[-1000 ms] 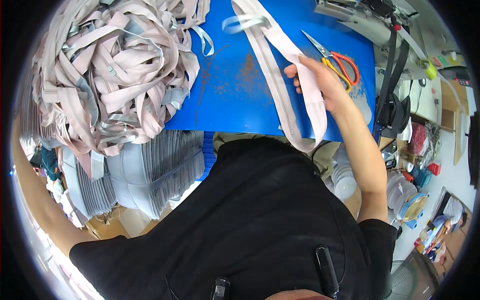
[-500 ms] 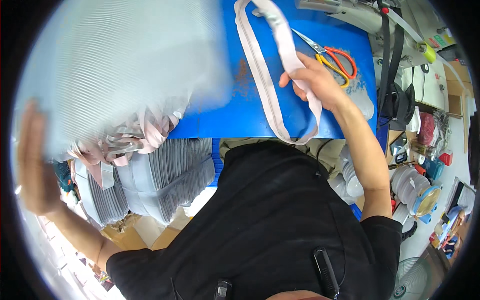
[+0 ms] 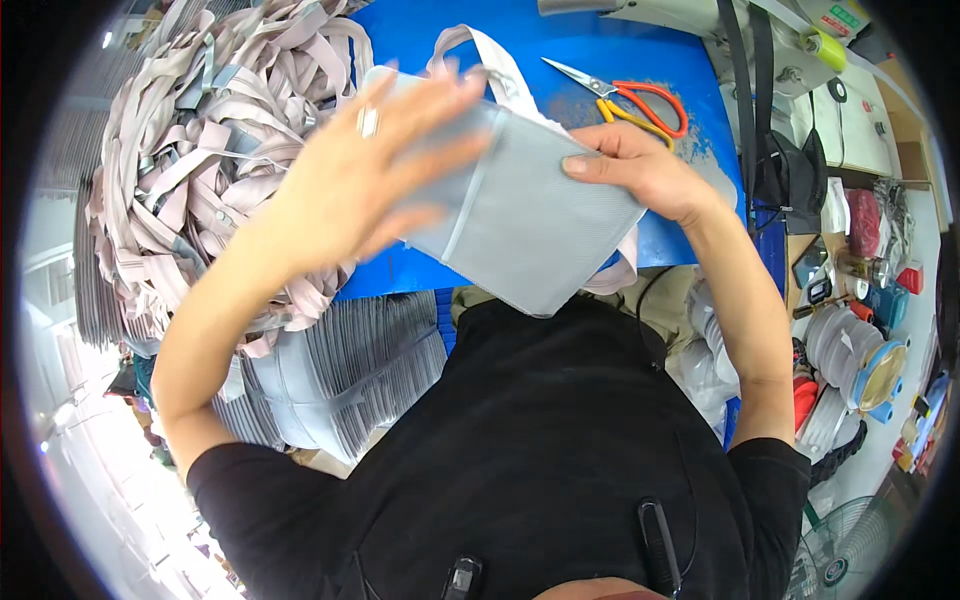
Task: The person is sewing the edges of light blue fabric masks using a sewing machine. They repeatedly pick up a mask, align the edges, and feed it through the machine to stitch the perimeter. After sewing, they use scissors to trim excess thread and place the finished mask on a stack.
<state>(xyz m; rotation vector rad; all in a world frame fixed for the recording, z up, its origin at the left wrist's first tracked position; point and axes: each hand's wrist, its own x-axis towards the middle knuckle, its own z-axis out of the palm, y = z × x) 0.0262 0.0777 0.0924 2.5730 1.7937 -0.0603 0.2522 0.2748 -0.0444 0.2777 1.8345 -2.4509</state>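
Note:
A grey ribbed fabric panel [image 3: 560, 215] with a pale strip across it is held tilted above the table's front edge. My right hand [image 3: 655, 175] pinches its right corner, thumb on top and the other fingers underneath. Over the panel's left part hovers my left hand [image 3: 385, 165], fingers spread and blurred by motion; whether it touches the panel I cannot tell. A pale pink zipper tape [image 3: 490, 60] loops out from behind the panel, mostly hidden by it. Close beyond my right hand lie scissors [image 3: 610, 90] with red and yellow handles.
On the left a large heap of pink tapes [image 3: 200, 190] covers the blue table [image 3: 430, 20]. Below it are tied stacks of grey panels [image 3: 350, 365]. A sewing machine [image 3: 690, 25] stands at the far right. Spools and tools crowd the right side, near a fan [image 3: 840, 560].
The large blurred grey sheet at upper left is out of that spot, and the tape heap shows. My left hand has swung in to the middle. My right hand now pinches the grey panel.

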